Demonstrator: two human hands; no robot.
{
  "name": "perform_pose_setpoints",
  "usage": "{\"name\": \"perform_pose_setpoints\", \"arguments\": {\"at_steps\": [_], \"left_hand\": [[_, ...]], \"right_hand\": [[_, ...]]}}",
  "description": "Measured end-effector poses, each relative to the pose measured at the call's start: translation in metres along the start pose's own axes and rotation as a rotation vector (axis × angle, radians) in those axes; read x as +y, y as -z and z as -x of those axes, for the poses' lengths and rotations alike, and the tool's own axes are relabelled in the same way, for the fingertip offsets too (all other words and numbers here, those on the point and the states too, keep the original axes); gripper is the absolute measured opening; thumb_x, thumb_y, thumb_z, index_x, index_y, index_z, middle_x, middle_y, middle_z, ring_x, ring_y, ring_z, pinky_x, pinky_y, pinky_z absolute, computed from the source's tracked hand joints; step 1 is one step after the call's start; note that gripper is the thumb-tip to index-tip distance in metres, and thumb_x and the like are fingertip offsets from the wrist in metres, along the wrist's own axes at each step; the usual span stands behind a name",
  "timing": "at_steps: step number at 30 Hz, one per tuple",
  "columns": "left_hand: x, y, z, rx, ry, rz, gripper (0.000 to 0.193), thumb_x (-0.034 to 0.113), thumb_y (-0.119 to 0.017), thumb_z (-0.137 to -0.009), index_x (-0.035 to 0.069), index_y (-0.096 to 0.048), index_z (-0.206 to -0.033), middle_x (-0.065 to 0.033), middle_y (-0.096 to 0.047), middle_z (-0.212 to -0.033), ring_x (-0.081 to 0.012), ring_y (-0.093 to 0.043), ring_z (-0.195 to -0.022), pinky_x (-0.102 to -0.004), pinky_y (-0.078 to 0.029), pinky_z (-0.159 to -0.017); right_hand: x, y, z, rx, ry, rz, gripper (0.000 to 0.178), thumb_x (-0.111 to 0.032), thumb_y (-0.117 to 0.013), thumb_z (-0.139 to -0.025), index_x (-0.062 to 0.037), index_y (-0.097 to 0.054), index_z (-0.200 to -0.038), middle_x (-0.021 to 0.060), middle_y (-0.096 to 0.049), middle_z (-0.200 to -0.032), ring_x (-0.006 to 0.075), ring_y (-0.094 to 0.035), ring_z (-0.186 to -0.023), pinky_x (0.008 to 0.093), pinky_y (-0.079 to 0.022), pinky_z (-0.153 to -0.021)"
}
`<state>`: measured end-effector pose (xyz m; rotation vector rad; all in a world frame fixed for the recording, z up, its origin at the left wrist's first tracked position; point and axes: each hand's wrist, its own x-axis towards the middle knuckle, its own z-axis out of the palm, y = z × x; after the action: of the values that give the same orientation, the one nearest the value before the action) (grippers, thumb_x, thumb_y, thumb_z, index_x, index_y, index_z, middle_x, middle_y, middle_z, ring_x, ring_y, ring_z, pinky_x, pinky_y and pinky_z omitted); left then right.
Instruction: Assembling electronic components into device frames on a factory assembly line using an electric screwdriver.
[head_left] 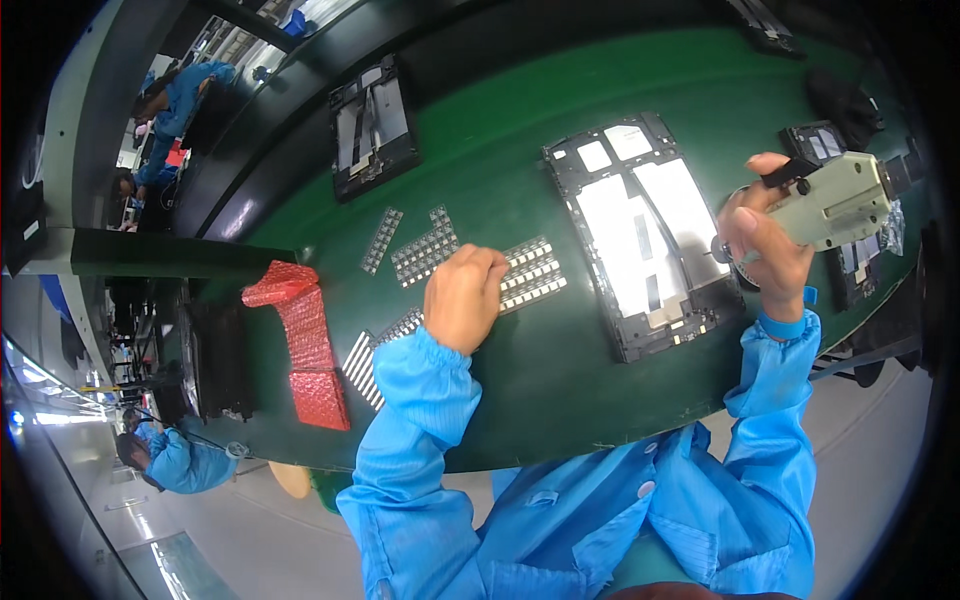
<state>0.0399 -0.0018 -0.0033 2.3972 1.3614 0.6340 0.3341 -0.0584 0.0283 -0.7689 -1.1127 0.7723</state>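
Note:
My left hand (464, 298) is closed, its fingertips pinched at the left edge of a sheet of small white-and-dark pieces (533, 274). What it holds, if anything, is hidden under the fingers. At the right, my right hand (770, 240) is wrapped round a beige boxy hand-held device (838, 203) with a black end and a round disc near the fingers. Between the hands a large black-framed panel (640, 235), like an open tablet chassis with silvery-white plates, lies flat on the green table. The right hand is beside its right edge.
More strips of small pieces (425, 254) and a striped sheet (362, 370) lie left of my left hand. Red bubble wrap (310, 340) rests farther left. Another dark chassis (374, 128) sits at the back; more units (855, 270) lie far right. Other people in blue (180, 462) are in the background.

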Motion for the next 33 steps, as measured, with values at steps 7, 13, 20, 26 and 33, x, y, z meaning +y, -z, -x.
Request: {"name": "perform_pose_setpoints", "arguments": {"at_steps": [7,13,20,26,33], "left_hand": [[0.013,0.03,0.0,0.079,0.101,0.172,0.009,0.004,-0.065,-0.074,-0.002,-0.063,-0.081,-0.0106,-0.062,-0.075,-0.0209,-0.062,-0.064,-0.0296,-0.046,-0.056],[0.034,-0.03,-0.039,-0.104,0.436,1.034,0.014,0.004,-0.066,-0.078,-0.006,-0.061,-0.086,-0.0089,-0.064,-0.077,-0.0134,-0.061,-0.068,-0.0233,-0.051,-0.059],[0.025,-0.06,-0.048,0.051,0.205,0.825,0.011,0.003,-0.068,-0.074,-0.004,-0.063,-0.082,-0.0086,-0.061,-0.08,-0.0118,-0.059,-0.066,-0.0234,-0.049,-0.06],[0.022,-0.061,-0.053,-0.015,0.256,0.86,0.011,0.003,-0.069,-0.074,-0.004,-0.064,-0.08,-0.0056,-0.06,-0.081,-0.0096,-0.058,-0.07,-0.0218,-0.047,-0.062],[0.017,-0.06,-0.054,-0.012,0.233,0.798,0.01,0.004,-0.068,-0.075,-0.004,-0.064,-0.08,-0.0067,-0.06,-0.082,-0.0094,-0.058,-0.068,-0.0216,-0.046,-0.058]], "right_hand": [[-0.002,-0.001,0.002,-0.001,-0.016,0.025,0.041,-0.002,-0.061,-0.075,0.0047,-0.045,-0.112,0.0031,-0.046,-0.054,0.0106,-0.044,-0.043,0.0237,-0.035,-0.042],[0.001,-0.002,0.001,-0.012,-0.01,0.005,0.041,-0.002,-0.061,-0.075,0.0052,-0.044,-0.112,0.0031,-0.045,-0.054,0.011,-0.043,-0.043,0.0243,-0.036,-0.042],[0.002,0.0,0.001,-0.012,-0.015,0.008,0.042,-0.002,-0.06,-0.075,0.0047,-0.043,-0.113,0.0031,-0.044,-0.055,0.011,-0.042,-0.044,0.0248,-0.037,-0.043],[0.002,0.004,0.001,-0.052,-0.027,0.056,0.042,-0.007,-0.059,-0.079,0.0028,-0.042,-0.116,-0.0003,-0.039,-0.054,0.0103,-0.041,-0.045,0.0266,-0.035,-0.047],[0.002,-0.006,-0.001,-0.042,-0.003,0.027,0.041,-0.004,-0.06,-0.077,0.0043,-0.043,-0.113,0.001,-0.042,-0.054,0.0104,-0.041,-0.043,0.0268,-0.038,-0.044]]}}
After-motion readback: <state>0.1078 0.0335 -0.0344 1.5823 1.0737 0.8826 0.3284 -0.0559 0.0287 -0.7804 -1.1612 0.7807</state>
